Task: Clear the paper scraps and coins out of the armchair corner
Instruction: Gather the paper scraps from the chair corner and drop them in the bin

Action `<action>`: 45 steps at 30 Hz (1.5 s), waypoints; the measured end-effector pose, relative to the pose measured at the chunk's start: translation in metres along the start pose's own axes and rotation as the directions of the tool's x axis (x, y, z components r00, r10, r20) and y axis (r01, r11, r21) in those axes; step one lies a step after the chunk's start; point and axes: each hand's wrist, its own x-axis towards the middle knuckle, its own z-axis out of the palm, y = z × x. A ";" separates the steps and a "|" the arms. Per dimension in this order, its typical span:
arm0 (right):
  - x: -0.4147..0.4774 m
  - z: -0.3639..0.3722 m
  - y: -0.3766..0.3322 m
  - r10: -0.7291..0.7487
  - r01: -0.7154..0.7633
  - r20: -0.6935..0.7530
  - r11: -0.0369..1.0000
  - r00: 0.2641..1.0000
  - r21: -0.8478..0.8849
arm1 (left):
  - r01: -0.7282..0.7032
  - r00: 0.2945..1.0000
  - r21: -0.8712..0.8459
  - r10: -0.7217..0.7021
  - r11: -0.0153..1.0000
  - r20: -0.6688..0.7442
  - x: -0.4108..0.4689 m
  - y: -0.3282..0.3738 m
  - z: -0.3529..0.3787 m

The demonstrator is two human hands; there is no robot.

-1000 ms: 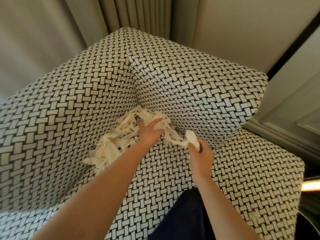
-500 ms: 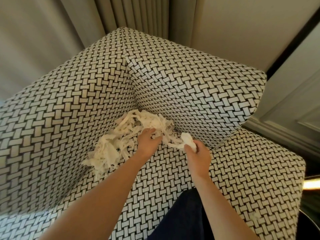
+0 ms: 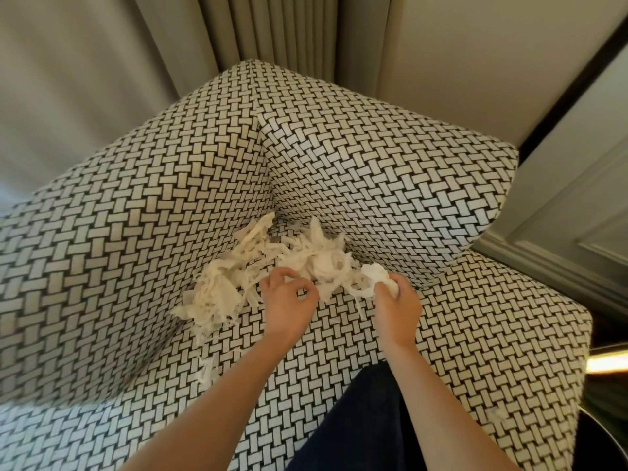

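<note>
shredded off-white paper scraps [image 3: 217,290] lie just above the nearer left hand [image 3: 289,297], fingers curled, grasp unclear, heap running left-to-centre; right hand [image 3: 397,304] clenches a crumpled white wad [image 3: 375,275].

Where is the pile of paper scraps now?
Head view, centre-left: the paper scraps lie in the armchair's inner corner, just beyond the left hand, with the right hand gripping a paper wad at their right edge.
</note>
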 end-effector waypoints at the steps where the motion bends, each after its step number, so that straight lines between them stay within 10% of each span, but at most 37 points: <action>1: -0.001 -0.001 -0.001 0.003 -0.003 -0.011 1.000 1.000 -0.006 | -0.021 0.998 0.013 0.022 1.000 -0.059 -0.002 0.002 -0.001; 6: -0.003 -0.004 -0.004 0.040 -0.041 -0.073 0.999 0.997 -0.005 | -0.275 0.958 0.185 0.254 0.943 0.131 0.008 0.021 -0.004; 10: -0.002 -0.007 -0.002 0.076 -0.076 -0.087 0.997 0.993 -0.007 | -0.426 0.852 0.492 0.155 0.760 0.499 0.017 0.029 -0.002; 14: -0.006 -0.013 -0.002 0.142 -0.131 -0.106 0.986 0.984 0.105 | -0.460 0.835 0.571 0.113 0.680 0.538 0.011 0.035 -0.003; 21: -0.017 -0.031 -0.013 0.138 -0.115 -0.107 0.973 0.985 0.201 | -0.255 0.936 0.111 0.217 0.961 0.276 0.000 0.054 -0.021; 31: -0.027 -0.091 -0.033 0.324 -0.298 0.022 0.840 0.946 0.453 | -0.004 0.960 -0.423 0.122 0.906 0.253 -0.023 0.102 -0.025; 39: -0.029 -0.179 -0.023 0.462 -0.363 0.014 0.677 0.887 0.641 | 0.457 0.788 -0.565 -0.018 0.687 0.615 -0.065 0.159 0.038; 45: -0.031 -0.246 0.005 0.611 -0.384 -0.143 0.643 0.778 0.663 | 0.533 0.650 -0.431 -0.026 0.728 0.759 -0.104 0.193 0.102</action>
